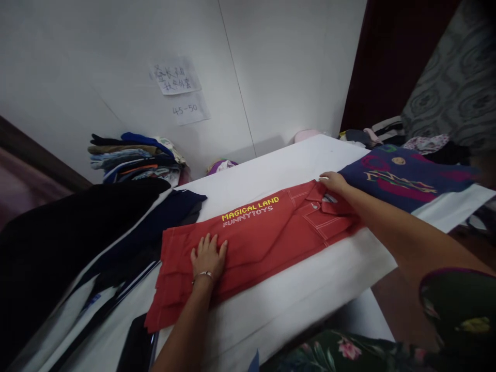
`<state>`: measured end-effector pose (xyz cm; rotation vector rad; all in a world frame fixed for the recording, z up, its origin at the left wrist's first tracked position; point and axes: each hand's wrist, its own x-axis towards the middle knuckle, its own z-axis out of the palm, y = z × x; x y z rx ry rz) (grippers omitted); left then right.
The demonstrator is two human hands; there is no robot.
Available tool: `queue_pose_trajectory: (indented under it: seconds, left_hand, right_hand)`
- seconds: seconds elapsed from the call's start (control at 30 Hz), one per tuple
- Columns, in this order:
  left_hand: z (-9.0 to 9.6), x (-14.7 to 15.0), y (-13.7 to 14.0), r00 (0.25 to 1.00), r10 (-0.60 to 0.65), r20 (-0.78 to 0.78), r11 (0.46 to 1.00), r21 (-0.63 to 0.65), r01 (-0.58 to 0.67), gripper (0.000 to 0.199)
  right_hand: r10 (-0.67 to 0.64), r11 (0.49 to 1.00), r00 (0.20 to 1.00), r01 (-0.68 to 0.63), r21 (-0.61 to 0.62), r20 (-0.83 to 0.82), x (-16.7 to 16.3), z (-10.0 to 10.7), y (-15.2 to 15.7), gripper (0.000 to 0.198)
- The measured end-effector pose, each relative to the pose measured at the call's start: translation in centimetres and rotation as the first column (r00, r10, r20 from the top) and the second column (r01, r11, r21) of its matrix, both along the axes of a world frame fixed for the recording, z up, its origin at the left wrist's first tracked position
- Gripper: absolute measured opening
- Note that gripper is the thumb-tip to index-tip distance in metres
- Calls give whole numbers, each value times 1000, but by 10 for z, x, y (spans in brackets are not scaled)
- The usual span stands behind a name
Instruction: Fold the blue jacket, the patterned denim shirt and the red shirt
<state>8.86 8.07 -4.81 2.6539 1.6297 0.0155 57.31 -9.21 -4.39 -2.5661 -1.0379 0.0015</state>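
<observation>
A red shirt [263, 232] lies folded lengthwise on the white table, with yellow and white lettering along it. Its collar and a button are toward the right, and the hem is at the left. My left hand [209, 256], with a bracelet at the wrist, rests flat on the lower part of the shirt, fingers spread. At the collar end, my right hand [334, 183] pinches the shirt's far edge between closed fingers. Beyond my right forearm is a dark blue printed garment [403, 178], spread on the table's right side.
A stack of folded clothes [135, 157] stands at the back left. Dark garments [70, 248] cover the left side. Handwritten paper notes [176, 77] hang on the white wall behind the table [279, 163]. More clothes [426, 143] are piled at the far right.
</observation>
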Motion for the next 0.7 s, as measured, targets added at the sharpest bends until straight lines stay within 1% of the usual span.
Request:
queue_pose_trajectory:
  seconds: [0.07,0.1,0.17,0.2,0.27,0.3,0.37,0.4,0.47,0.57,0.63,0.7]
  left_hand:
    - [0,0,0,1000,0,1,1000,0,0,57]
    - [0,0,0,1000,0,2,1000,0,0,57]
    - [0,0,1,1000,1,6,1000,4,-1,58]
    - [-1,0,1,1000,-1,8,1000,5,1,58]
    - [-3,0,2,1000,-3,11,1000,5,3,59]
    - [-4,1,2,1000,-5,13,1000,7,5,59]
    - [-5,1,3,1000,-9,19,1000,15,9,59]
    - [-5,1,3,1000,-9,23,1000,17,9,59]
    - [-5,1,3,1000,-7,27,1000,8,7,60]
    - [-3,1,2,999,0,32,1000,-6,0,62]
    - [-2,1,1,999,-1,37,1000,-6,1,62]
    - [-1,2,0,999,-4,39,1000,-8,4,62]
  right_hand:
    - [16,999,1000,-17,32,23,-8,2,-17,38]
    - [43,998,998,-45,54,44,-14,3,-25,39]
    - [152,982,982,-163,94,113,-30,-1,-40,41]
    - [217,969,964,-232,89,153,-39,-5,-46,42]
    - [304,950,931,-312,12,202,-55,-16,-57,44]
    - [312,950,928,-309,-46,204,-61,-22,-62,46]
    - [289,954,938,-264,-143,193,-66,-32,-68,49]
    - [278,954,943,-248,-171,181,-66,-35,-70,50]
    - [279,950,949,-250,-188,145,-63,-33,-70,48]
    - [295,951,951,-282,-123,96,-67,-22,-70,48]
    - [329,944,939,-326,-49,98,-84,-16,-72,49]
    - [401,915,910,-403,-6,108,-111,-18,-75,51]
